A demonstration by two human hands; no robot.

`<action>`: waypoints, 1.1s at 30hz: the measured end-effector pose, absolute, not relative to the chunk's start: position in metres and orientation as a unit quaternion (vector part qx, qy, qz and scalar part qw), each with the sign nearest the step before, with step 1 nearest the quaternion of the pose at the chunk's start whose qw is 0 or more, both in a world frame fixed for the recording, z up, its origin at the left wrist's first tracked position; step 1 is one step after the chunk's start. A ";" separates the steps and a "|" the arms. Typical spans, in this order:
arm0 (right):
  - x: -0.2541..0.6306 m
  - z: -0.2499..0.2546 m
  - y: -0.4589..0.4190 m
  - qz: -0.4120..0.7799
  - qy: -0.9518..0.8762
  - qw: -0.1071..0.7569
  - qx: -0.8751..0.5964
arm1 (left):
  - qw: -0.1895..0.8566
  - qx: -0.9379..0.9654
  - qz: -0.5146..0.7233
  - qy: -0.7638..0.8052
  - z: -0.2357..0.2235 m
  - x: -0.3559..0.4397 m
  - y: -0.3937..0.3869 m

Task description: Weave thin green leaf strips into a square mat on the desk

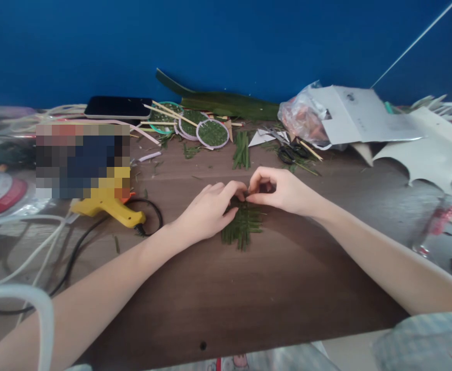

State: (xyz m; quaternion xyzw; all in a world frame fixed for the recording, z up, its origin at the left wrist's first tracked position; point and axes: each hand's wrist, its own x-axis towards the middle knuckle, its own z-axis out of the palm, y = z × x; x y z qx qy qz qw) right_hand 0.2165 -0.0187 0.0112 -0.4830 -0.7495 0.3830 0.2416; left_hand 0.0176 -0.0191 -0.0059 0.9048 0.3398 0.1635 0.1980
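Observation:
A small mat of woven green leaf strips (243, 226) lies on the table, its strips crossing and their ends sticking out at the bottom and right. My left hand (212, 208) rests over its upper left part, fingers bent and thumb pressed on the strips. At the mat's top edge my right hand (282, 189) pinches with thumb and forefinger, close to the left fingertips. A thin leaf strip seems to be in that pinch, mostly hidden by the fingers. Just beyond the hands sits a bundle of loose cut strips (241, 150).
Scissors (287, 149) lie beyond my right hand. Several round green fans (213, 134) on sticks and a phone (118, 107) lie along the back. A yellow glue gun (112, 203) with a black cord is at left. White card (359, 114) and a plastic bag (303, 116) are at right.

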 end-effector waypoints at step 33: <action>0.218 0.005 -0.014 0.269 -0.811 0.177 -0.489 | 0.227 0.888 0.169 0.363 -0.007 0.017 -0.021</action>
